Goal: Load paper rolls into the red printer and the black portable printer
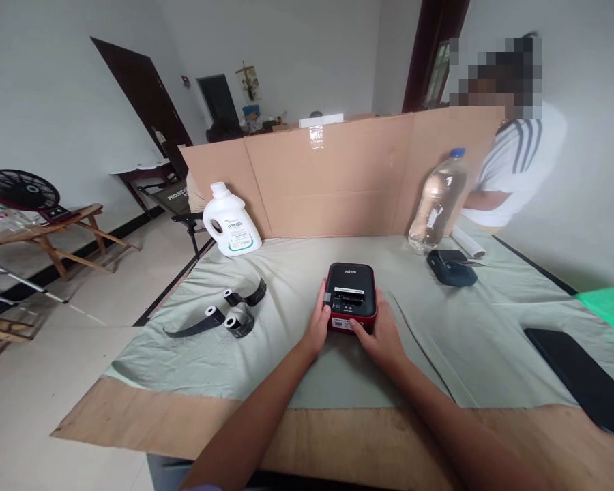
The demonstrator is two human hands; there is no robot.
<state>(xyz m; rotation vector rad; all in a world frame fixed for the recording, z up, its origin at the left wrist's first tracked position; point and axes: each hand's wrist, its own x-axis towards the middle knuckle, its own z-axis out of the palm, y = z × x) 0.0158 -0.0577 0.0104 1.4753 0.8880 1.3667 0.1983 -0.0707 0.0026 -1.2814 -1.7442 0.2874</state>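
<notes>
A small black and red printer [353, 279] rests upright on the cloth in front of me, with a slot and a white strip on its top. My left hand [317, 320] grips its left side, fingers along the edge. On the opposite side, my right hand [381, 331] grips it, thumb at the lower front edge. Both palms are partly hidden. Left of the printer lie several small rolls of black strip [239, 326] with white cores, some partly unwound.
At the back, a cardboard panel [332, 177] stands between a white jug [231, 221] and a clear bottle [437, 198] with a blue cap. To the right are a black device [451, 268], a white paper roll [465, 242] and a black phone [580, 375]. A person [522, 164] is beyond the panel.
</notes>
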